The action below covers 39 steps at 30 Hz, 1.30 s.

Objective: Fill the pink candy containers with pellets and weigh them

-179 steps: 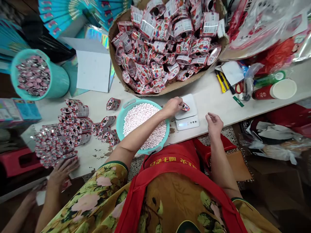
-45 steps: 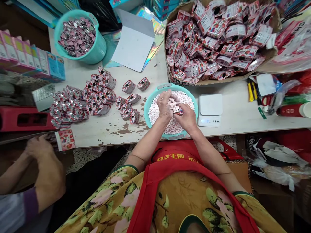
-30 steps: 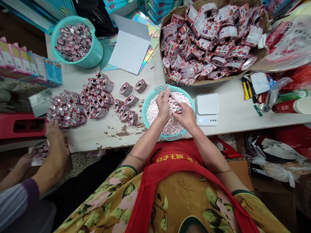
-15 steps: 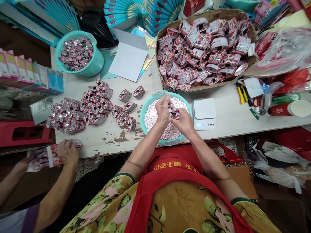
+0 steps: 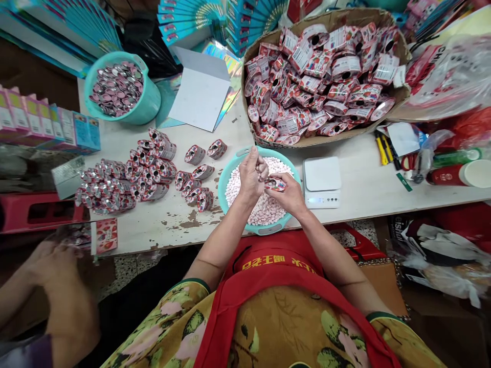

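Note:
A turquoise basin of small pale pink candies stands at the table's front edge. My left hand is closed over its left half, curled round some candies that show at its fingers. Beside it, my right hand grips a small red printed packet with a dark round opening facing up. Several similar packets stand left of the basin, with a denser group farther left. A white scale sits just right of the basin.
Behind the basin is a cardboard box heaped with packets. A turquoise bucket of small round pieces stands at the back left. Another person's hands are at the lower left, near a red stool.
My left hand has moved slightly left, apart from the packet, whose opening now shows more clearly. The other person's hands have shifted left, off the printed sheet.

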Motion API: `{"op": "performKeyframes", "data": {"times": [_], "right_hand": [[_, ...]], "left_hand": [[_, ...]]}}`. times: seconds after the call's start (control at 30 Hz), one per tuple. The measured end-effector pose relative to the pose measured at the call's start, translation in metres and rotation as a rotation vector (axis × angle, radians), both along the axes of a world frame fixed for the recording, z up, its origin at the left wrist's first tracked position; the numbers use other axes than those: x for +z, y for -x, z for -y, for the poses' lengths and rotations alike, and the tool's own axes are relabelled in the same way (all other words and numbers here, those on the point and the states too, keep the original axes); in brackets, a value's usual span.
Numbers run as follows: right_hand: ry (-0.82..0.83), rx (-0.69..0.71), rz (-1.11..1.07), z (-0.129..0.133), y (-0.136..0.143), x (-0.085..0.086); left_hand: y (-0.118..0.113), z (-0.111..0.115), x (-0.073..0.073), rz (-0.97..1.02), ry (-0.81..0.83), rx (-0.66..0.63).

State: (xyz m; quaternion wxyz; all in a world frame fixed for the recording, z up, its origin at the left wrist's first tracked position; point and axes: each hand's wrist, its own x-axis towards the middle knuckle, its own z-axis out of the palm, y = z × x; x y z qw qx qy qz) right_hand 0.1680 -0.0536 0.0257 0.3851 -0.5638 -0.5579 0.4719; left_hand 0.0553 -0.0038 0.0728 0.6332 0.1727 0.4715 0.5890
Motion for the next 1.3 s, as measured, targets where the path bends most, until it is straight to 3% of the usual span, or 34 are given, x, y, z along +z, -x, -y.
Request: {"op": "performKeyframes", "data": {"times": [0.17,0.27,0.37,0.43,0.5,0.57,0.63,0.7,0.77,0.87,0.93,1.0,1.07,1.17,1.23,1.3], "right_hand": [[0.047,-0.002,0.007,-0.006,0.002,-0.008],[0.045,0.000,-0.050,-0.009,-0.005,-0.005],[0.020,0.012,-0.147,-0.006,-0.025,0.006],[-0.008,-0.022,-0.190,-0.004,-0.047,0.010],[-0.017,-0.145,-0.169,-0.003,-0.074,0.002],[0.003,-0.323,-0.095,-0.007,-0.102,-0.020],[0.038,-0.463,-0.005,-0.014,-0.125,-0.049],[0.070,-0.504,0.085,-0.020,-0.141,-0.073],[0.042,-0.485,0.202,-0.026,-0.150,-0.081],[-0.192,-0.461,0.415,-0.047,-0.157,-0.059],[-0.354,-0.388,0.515,-0.083,-0.161,-0.037],[-0.390,-0.221,0.571,-0.135,-0.161,-0.027],[-0.347,-0.028,0.627,-0.194,-0.158,-0.037],[-0.206,0.195,0.718,-0.259,-0.144,-0.075],[-0.183,0.253,0.776,-0.277,-0.136,-0.097],[-0.226,0.256,0.796,-0.280,-0.134,-0.101]], "left_hand": [[-0.013,0.004,0.005,0.005,0.096,-0.172],[0.002,-0.004,-0.003,-0.082,0.053,-0.046],[0.034,-0.010,-0.030,-0.417,-0.004,0.099],[0.051,-0.008,-0.054,-0.804,-0.030,-0.033],[0.059,-0.002,-0.078,-1.189,-0.088,-0.325],[0.057,0.005,-0.096,-1.450,-0.111,-0.553],[0.049,0.010,-0.106,-1.583,-0.044,-0.641],[0.039,0.012,-0.108,-1.647,0.048,-0.709],[0.030,0.011,-0.104,-1.667,0.111,-0.796],[0.023,0.007,-0.098,-1.638,0.181,-0.879],[0.022,0.006,-0.096,-1.593,0.199,-0.886],[0.023,0.006,-0.099,-1.557,0.198,-0.854],[0.025,0.007,-0.104,-1.509,0.194,-0.799],[0.030,0.009,-0.114,-1.359,0.198,-0.681],[0.034,0.010,-0.118,-1.197,0.192,-0.571],[0.037,0.009,-0.116,-0.983,0.191,-0.436]]}}
